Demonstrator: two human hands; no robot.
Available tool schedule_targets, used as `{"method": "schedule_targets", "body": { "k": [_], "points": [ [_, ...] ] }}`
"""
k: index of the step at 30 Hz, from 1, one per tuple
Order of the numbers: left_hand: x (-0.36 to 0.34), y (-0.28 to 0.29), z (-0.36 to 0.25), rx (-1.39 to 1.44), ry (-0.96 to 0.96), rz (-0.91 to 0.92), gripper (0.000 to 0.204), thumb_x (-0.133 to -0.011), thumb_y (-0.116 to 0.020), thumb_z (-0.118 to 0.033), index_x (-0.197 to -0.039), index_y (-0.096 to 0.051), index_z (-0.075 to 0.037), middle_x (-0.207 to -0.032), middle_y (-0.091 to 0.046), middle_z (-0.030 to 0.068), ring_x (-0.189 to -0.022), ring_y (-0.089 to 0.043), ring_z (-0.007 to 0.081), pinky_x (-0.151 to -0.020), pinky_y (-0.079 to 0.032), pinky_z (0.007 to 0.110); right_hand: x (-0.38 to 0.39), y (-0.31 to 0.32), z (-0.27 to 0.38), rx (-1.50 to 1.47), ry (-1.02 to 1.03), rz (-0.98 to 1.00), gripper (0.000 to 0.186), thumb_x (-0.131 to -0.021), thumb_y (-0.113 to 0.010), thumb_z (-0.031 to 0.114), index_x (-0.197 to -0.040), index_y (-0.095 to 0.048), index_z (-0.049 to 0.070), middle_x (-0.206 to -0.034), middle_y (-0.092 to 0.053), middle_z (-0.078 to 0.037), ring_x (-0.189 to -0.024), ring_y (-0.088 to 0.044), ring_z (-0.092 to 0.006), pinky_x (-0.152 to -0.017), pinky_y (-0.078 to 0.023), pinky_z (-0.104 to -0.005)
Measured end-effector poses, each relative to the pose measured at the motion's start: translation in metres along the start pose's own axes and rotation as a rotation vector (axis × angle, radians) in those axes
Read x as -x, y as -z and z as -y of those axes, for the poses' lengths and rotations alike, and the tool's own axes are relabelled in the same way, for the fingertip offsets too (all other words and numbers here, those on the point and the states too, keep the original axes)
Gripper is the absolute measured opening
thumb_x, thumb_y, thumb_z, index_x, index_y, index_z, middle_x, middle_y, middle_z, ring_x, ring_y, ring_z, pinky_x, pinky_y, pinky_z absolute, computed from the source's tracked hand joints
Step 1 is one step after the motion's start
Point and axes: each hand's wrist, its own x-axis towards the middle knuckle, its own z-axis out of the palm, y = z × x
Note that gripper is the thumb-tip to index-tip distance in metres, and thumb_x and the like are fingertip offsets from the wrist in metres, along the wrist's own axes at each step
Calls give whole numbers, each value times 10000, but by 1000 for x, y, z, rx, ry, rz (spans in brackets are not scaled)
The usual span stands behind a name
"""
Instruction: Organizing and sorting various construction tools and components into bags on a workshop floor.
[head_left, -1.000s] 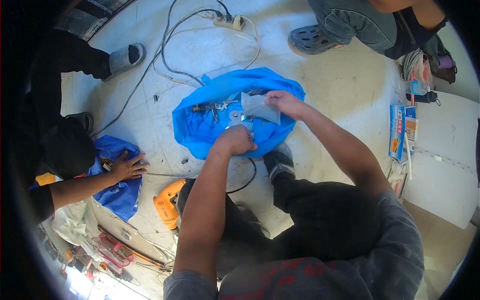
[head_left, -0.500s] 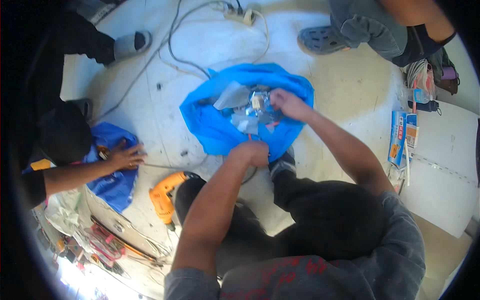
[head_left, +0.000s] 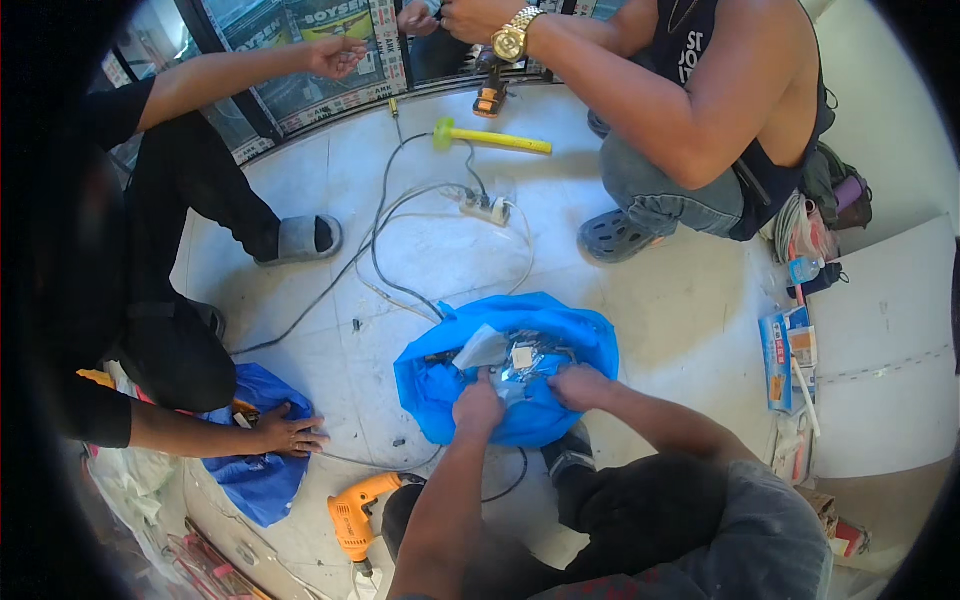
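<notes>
A blue bag [head_left: 430, 385] lies gaping on the floor before me, with a translucent plastic packet [head_left: 480, 347], a small pale square piece [head_left: 522, 358] and metal hardware inside. My left hand [head_left: 478, 405] reaches into its near side below the packet, its fingertips mostly hidden. My right hand [head_left: 578, 388] is at the bag's right side with curled fingers; what they hold, if anything, I cannot make out. An orange corded drill [head_left: 355, 515] lies left of my legs.
A crouching co-worker [head_left: 740, 130] at right has hands raised near the glass panels [head_left: 300, 60]. Another co-worker [head_left: 170, 210] is at left by a dark blue bag [head_left: 250, 485]. Cables, a power strip [head_left: 483, 208], a yellow-handled tool [head_left: 500, 138] and a cordless drill [head_left: 490, 95] lie beyond my bag.
My view has tilted up, showing the glass panels and the co-workers' arms. My right hand has moved down toward the bag's near right. My left hand reaches further inside.
</notes>
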Motion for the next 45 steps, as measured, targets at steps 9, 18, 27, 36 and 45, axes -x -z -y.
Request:
{"method": "schedule_targets", "body": {
  "k": [9,18,27,36,45],
  "points": [
    [-11,-12,41,148,-84,-76,268,-843,-507,-239,-955,-642,-36,-982,-648,239,-930,-616,414,-830,-493,488,-164,144,-82,-632,-81,-717,114,-816,-601,118,-892,-650,48,-866,-672,-163,-821,-639,-344,-720,-503,-401],
    [5,17,90,621,30,-48,153,-752,-637,-164,-786,-570,-30,-704,-598,105,-640,-587,214,-580,-474,362,-284,157,-138,-143,-134,-641,438,-814,-586,63,-1237,-569,173,-1336,-483,-163,-1099,-550,-367,-898,-488,-443],
    [-11,-2,100,382,55,-99,441,-740,-746,-341,-1010,-646,-7,-918,-681,144,-800,-661,269,-712,-510,378,-278,132,-162,14,-247,-431,228,-849,-501,123,-1036,-593,31,-1171,-551,-206,-1046,-555,-381,-864,-487,-464],
    [11,60,33,39,-110,51,521,-732,-681,-391,-1087,-650,-11,-1050,-661,216,-963,-630,392,-832,-496,444,-115,83,-118,-1778,-355,-339,164,-878,-501,71,-1023,-544,11,-850,-652,-160,-806,-673,-289,-641,-542,-369],
    [-29,31,41,478,-38,52,438,-658,-767,-255,-977,-678,31,-920,-698,141,-827,-663,244,-744,-508,354,-13,90,-48,-1948,-56,-231,210,-958,-531,129,-1135,-519,15,-980,-643,-133,-809,-673,-250,-670,-556,-343]
  ]
}}
